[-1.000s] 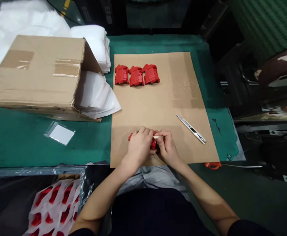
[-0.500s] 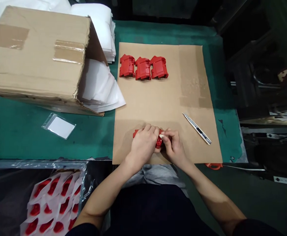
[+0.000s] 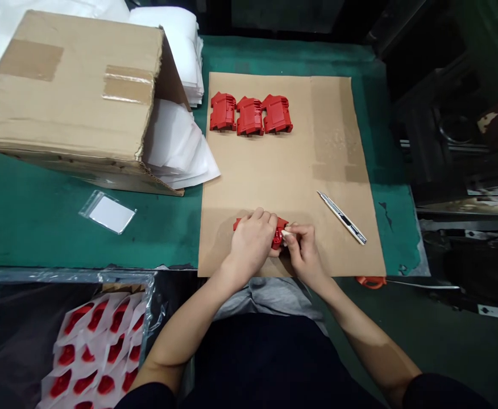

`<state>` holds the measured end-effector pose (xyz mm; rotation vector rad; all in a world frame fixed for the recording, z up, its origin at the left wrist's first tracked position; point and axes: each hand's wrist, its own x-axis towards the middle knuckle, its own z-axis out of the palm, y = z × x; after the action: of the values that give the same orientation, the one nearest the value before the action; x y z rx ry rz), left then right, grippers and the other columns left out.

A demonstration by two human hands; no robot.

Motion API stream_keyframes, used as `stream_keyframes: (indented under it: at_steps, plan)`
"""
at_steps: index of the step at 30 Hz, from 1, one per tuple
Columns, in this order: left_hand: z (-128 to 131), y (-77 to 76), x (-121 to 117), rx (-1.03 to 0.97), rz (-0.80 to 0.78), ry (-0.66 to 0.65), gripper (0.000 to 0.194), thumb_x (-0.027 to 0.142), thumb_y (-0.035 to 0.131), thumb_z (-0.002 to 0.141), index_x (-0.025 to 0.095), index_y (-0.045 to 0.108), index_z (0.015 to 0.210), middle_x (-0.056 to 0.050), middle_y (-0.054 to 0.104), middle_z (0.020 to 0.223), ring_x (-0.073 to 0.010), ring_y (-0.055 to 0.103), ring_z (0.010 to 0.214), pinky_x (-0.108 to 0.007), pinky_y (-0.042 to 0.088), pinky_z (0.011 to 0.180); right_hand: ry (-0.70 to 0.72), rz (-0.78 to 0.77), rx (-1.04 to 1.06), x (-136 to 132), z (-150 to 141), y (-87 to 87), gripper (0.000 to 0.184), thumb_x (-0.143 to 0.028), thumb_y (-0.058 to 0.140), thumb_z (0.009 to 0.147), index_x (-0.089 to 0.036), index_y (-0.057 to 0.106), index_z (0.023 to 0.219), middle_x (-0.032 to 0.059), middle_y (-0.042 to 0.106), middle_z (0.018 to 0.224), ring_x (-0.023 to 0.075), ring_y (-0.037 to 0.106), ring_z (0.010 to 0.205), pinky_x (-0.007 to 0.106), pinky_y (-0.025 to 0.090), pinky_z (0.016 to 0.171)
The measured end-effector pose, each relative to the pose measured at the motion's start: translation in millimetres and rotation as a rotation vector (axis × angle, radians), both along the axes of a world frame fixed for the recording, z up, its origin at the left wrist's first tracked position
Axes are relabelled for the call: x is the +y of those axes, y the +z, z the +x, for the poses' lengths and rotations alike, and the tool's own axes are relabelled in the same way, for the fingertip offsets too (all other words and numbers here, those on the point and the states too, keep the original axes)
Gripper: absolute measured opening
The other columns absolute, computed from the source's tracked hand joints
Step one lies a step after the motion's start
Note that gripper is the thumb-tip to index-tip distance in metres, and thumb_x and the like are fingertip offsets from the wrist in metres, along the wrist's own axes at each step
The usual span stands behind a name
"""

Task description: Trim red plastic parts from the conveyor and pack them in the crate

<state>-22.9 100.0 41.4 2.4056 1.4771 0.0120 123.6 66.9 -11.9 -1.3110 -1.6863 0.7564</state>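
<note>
My left hand (image 3: 251, 243) grips a red moulded plastic part (image 3: 279, 234) near the front edge of a brown cardboard sheet (image 3: 334, 142), covering most of the part. My right hand (image 3: 302, 249) pinches a small white piece (image 3: 287, 232) between its fingertips and presses it against the part's right end. Several similar red plastic parts (image 3: 249, 116) stand in a tight row near the sheet's far edge. To the right of my right hand, a utility knife (image 3: 341, 217) lies diagonally on the sheet, its blade end pointing away from the hand.
A large open cardboard box (image 3: 74, 85) with white foam sheets (image 3: 174, 136) lies left of the sheet on a green mat (image 3: 61, 227). A clear bag with a white card (image 3: 107, 212) lies nearby. Red parts in white wrapping (image 3: 95, 352) fill a bin at lower left.
The whole view has shifted, with the sheet and box sitting higher in the picture. Both hands remain on the red part, and the row of parts has not moved on the sheet.
</note>
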Motion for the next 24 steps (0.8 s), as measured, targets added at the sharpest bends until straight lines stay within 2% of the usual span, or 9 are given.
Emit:
stream_keyframes:
  at_steps: [4,9,13,16,19,24]
  plan:
    - [1,4.1,1,0.021,-0.053,-0.005,0.041,0.029,0.078,0.073,0.012,0.060,0.105,-0.009,0.069,0.098,-0.0254,0.061,0.099,-0.034,0.049,0.081,0.000,0.067,-0.020,0,-4,-1.5,0.009,-0.034,0.045,0.099,-0.025,0.048,0.100,0.0019,0.061,0.089,0.0176,0.062,0.081,0.033,0.050,0.074]
    - [1,7.4,4,0.045,-0.097,-0.013,0.042,0.034,0.077,0.074,0.012,0.061,0.105,-0.010,0.069,0.099,-0.0258,0.060,0.101,-0.033,0.049,0.083,-0.079,0.072,0.035,-4,-7,-8.6,0.009,-0.034,0.043,0.100,-0.026,0.047,0.105,0.0012,0.060,0.090,0.0163,0.063,0.083,0.030,0.050,0.070]
    - [2,8.2,4,0.051,-0.084,-0.004,0.044,0.036,0.079,0.072,0.011,0.061,0.104,-0.011,0.069,0.098,-0.0264,0.061,0.101,-0.034,0.049,0.082,-0.066,0.075,0.035,-5,-6,-10.5,0.011,-0.037,0.044,0.100,-0.027,0.048,0.103,0.0015,0.062,0.091,0.0174,0.064,0.086,0.032,0.051,0.074]
    - [2,7.3,3,0.043,-0.082,0.009,0.045,0.033,0.081,0.070,0.013,0.061,0.104,-0.009,0.069,0.097,-0.0255,0.061,0.099,-0.034,0.049,0.083,-0.081,0.054,0.021,-10,-5,-9.4,0.013,-0.037,0.043,0.100,-0.026,0.048,0.103,0.0017,0.063,0.089,0.0177,0.065,0.082,0.032,0.051,0.071]
    - [1,5.6,2,0.032,-0.069,0.001,0.041,0.031,0.079,0.072,0.014,0.061,0.104,-0.008,0.069,0.099,-0.0247,0.060,0.100,-0.033,0.049,0.083,-0.063,0.047,0.011,-12,-5,-8.5,0.013,-0.038,0.043,0.099,-0.026,0.049,0.100,0.0013,0.063,0.086,0.0170,0.064,0.077,0.032,0.051,0.069]
    - [1,4.6,2,0.014,-0.062,0.011,0.040,0.034,0.077,0.074,0.015,0.061,0.105,-0.007,0.068,0.098,-0.0250,0.060,0.100,-0.034,0.050,0.084,-0.090,0.041,0.051,-9,-6,-6.9,0.014,-0.038,0.041,0.100,-0.027,0.050,0.100,0.0009,0.063,0.087,0.0167,0.064,0.080,0.031,0.051,0.071]
